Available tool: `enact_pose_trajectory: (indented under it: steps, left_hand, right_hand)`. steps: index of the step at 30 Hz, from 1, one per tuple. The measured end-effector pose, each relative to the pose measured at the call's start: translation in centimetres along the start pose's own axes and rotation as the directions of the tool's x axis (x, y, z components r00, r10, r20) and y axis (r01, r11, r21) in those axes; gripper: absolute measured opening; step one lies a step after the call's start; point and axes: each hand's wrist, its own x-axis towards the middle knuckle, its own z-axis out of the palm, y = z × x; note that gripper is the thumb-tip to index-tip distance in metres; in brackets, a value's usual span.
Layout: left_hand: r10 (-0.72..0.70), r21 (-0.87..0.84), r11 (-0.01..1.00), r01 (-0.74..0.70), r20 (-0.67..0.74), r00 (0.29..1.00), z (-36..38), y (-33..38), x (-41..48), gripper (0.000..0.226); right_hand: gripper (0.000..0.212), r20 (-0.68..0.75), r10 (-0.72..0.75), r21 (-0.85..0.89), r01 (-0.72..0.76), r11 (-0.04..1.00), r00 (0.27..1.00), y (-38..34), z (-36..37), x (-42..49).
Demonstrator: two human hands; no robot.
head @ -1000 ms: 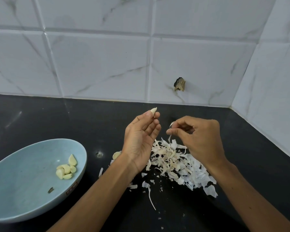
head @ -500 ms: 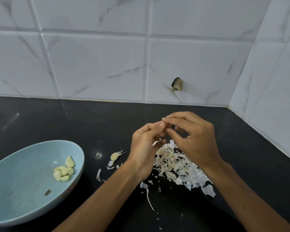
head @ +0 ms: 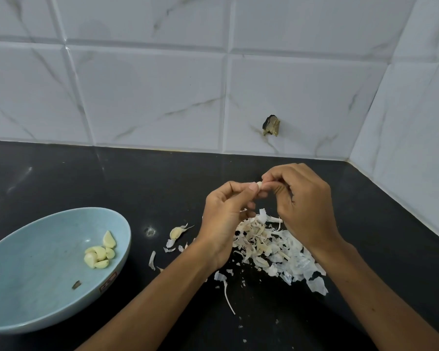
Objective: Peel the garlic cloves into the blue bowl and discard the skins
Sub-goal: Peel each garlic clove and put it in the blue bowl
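1. Head view, against a second ago: your hands were apart then, the left one lifting the clove at its fingertips and the right one pinching a strip of skin. Now they have closed in on each other, as they already had half a second ago.
2. Your left hand (head: 226, 219) grips the garlic clove (head: 259, 184) between its thumb and curled fingertips; only the clove's pale tip shows.
3. Your right hand (head: 304, 206) pinches the same clove from the other side, with its fingers curled tight and its knuckles facing the camera.
4. Both hands hang above the black counter (head: 112, 186), over the far edge of the heap of skins (head: 271, 247). Your forearms come in from the lower edge and converge on the clove.
5. The unpeeled clove (head: 176, 233) on the counter, partly hidden by your left wrist a second ago, now lies in plain sight just left of that wrist, among a few loose scraps.
6. The blue bowl (head: 36, 262) sits at the lower left, well apart from your hands. The peeled cloves (head: 99, 254) sit in the same cluster against its right inner wall as before.
7. Behind the counter stands the white tiled wall (head: 150, 97), with a dark ragged stub (head: 271, 126) on it above your hands.
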Motion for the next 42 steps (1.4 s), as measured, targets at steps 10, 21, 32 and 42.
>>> enact_pose_trajectory:
  steps: [10,21,32,42]
  left_hand:
    - [0.189,0.243,0.952,-0.187,0.014,0.982,-0.4,-0.1,0.1,0.015]
    - [0.048,0.000,0.999,-0.048,0.017,0.999,-0.4,0.3,0.3,0.020]
    - [0.081,-0.007,0.997,-0.081,0.012,0.997,-0.6,0.5,0.4,0.019]
    - [0.126,0.070,0.989,-0.127,0.011,0.992,-0.7,0.3,0.4,0.019]
  right_hand:
    - [0.010,0.124,0.134,0.096,-0.146,0.985,0.983,0.1,0.1,0.0]
    - [0.010,0.190,0.193,0.024,-0.202,0.979,0.963,0.4,-0.7,0.3]
    - [0.024,0.188,0.293,-0.050,-0.289,0.956,0.937,0.2,-1.2,0.4]
    - [0.011,0.114,0.271,0.125,-0.284,0.950,0.956,-1.0,-1.4,0.8]
